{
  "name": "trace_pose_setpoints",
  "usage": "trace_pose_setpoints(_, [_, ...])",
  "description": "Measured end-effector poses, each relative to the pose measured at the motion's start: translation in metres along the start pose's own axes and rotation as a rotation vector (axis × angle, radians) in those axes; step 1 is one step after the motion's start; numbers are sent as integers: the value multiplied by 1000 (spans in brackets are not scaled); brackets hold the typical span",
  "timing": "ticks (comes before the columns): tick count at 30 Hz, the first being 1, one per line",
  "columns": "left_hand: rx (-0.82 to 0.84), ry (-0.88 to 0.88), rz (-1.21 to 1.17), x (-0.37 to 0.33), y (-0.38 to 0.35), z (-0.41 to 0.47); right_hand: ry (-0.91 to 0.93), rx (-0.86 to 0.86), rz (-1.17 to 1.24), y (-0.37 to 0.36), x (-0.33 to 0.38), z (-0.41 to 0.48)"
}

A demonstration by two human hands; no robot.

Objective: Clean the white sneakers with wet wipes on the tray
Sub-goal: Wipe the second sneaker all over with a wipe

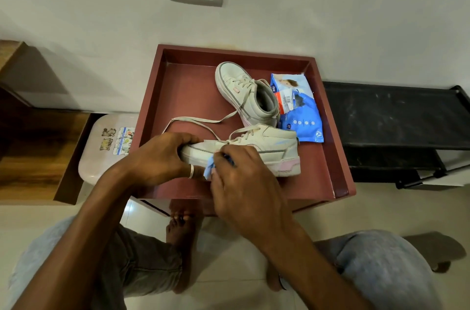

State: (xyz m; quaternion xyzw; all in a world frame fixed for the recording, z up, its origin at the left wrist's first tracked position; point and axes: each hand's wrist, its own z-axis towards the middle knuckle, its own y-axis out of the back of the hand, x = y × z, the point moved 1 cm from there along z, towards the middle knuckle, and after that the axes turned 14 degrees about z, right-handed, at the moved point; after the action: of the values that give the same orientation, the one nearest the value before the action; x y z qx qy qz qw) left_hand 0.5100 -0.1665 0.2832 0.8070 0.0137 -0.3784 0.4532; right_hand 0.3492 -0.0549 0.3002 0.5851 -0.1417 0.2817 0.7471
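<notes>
dim indoor light | soft shadows | wide-angle edge distortion | slight blur

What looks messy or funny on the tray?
A lace is untied and trails in a long loop across the tray, behind the left hand gripping the near sneaker. Nothing looks spilled or broken.

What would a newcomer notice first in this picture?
The left hand grips the toe of the near white sneaker on the dark red tray, while the right hand holds a blue wet wipe against its side. The second sneaker stands behind, beside a blue wipes pack.
</notes>
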Motion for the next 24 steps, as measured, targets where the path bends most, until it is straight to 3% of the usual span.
trace_pose_setpoints(10, [52,-15,-27,1,4,1,-188,-144,-185,30,-64,2])
trace_pose_setpoints(17, [114,-25,42,9,-3,3,-32,10,-72,8,-27,-4])
trace_pose_setpoints(24, [234,-27,64,11,-6,8,-91,74,-82,1,-35,-8])
